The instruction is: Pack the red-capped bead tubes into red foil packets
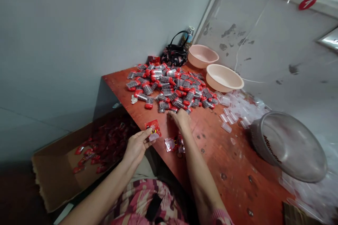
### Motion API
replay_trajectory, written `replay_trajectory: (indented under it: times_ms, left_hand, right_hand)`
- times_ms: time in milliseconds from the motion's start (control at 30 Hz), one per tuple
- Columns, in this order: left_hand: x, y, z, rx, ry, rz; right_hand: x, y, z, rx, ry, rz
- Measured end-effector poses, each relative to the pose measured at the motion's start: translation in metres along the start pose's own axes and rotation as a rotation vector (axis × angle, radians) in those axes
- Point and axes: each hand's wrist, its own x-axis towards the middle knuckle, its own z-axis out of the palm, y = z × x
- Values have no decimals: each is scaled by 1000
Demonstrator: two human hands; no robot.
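Note:
My left hand pinches a red printed card between thumb and fingers, just off the front edge of the table. The card has a yellow-and-black figure and a pale lower part. At the near edge of a pile of small clear tubes with red caps, my right hand has its fingers curled in. Dark contents show inside the tubes. What the right fingers hold, if anything, is hidden. More printed cards lie on the table, partly behind my right forearm.
The red tabletop carries two pale basins, a black handbag, a bottle and loose clear tubes. A large grey translucent bowl tilts at right. Below left, a cardboard box holds many red-capped pieces.

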Motion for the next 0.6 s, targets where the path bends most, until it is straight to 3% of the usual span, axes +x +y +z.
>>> replay_trajectory:
  times_ms: [100, 200, 300, 367, 467, 600]
  left_hand:
    - [1, 2, -1, -57, -9, 4]
    - [1, 1, -1, -110, -37, 17]
    - [1, -1, 2, -176, -44, 2]
    - [2, -4, 5, -223, -41, -16]
    - [2, -7, 13, -270, -42, -29]
    - [-6, -9, 25, -274, -86, -36]
  right_hand:
    - [-8, 9, -2, 23, 21, -44]
    - [-34, 23, -8, 349, -11, -139]
    - [-75, 36, -15, 873, -212, -212]
    - [-106, 41, -15, 1045, -365, -194]
    - [-141, 41, -8, 1144, -399, -125]
    - [-154, 39, 7, 1169, -330, -80]
